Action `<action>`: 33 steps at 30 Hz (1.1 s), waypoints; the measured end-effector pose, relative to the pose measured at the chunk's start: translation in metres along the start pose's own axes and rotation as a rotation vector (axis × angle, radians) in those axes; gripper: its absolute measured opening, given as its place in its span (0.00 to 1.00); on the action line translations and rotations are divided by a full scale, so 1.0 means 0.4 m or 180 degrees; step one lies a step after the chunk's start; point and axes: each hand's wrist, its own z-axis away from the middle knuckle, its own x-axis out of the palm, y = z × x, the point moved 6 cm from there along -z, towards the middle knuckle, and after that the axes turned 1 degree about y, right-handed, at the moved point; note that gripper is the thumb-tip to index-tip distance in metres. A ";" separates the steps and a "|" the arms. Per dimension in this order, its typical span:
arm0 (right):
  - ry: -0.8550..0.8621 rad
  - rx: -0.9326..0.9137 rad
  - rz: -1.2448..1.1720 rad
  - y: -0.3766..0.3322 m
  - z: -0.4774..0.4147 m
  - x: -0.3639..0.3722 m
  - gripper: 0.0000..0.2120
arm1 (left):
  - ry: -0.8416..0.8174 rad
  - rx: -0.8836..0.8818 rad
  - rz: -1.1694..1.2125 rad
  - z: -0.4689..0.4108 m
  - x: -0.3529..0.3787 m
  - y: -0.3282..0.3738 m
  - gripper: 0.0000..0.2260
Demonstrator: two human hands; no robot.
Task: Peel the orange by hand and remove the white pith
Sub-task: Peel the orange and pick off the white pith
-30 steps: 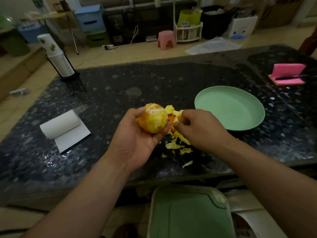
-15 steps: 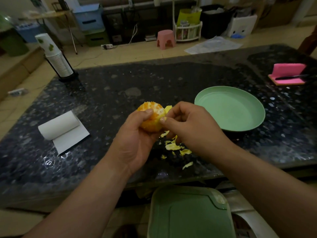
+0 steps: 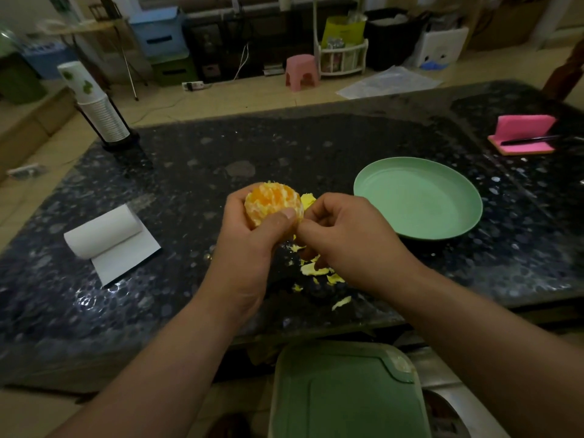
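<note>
Now we hold the orange above the dark table in our left hand, its grip curled round the fruit, thumb across the bared, pith-streaked flesh. Our right hand pinches at the orange's right edge, fingers curled tight. Peel scraps lie beneath, near the green plate.

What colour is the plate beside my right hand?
The plate is pale mint green, plain, seen best in the head view.

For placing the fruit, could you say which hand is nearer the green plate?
Right. The right hand sits beside the green plate; the left hand, gripping the orange, is farther off.
</note>
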 end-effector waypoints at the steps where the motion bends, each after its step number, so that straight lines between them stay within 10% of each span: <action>1: 0.0004 -0.0019 -0.0001 -0.001 0.001 0.000 0.06 | -0.0005 0.0011 -0.0026 0.001 0.000 0.001 0.22; 14: -0.0171 -0.0097 -0.0281 -0.010 0.000 -0.012 0.01 | 0.0004 -0.0216 0.0503 0.000 -0.003 0.012 0.25; 33: 0.0197 -0.0315 0.0253 -0.007 0.006 -0.020 0.05 | -0.0041 0.0312 -0.0622 0.007 -0.003 0.004 0.22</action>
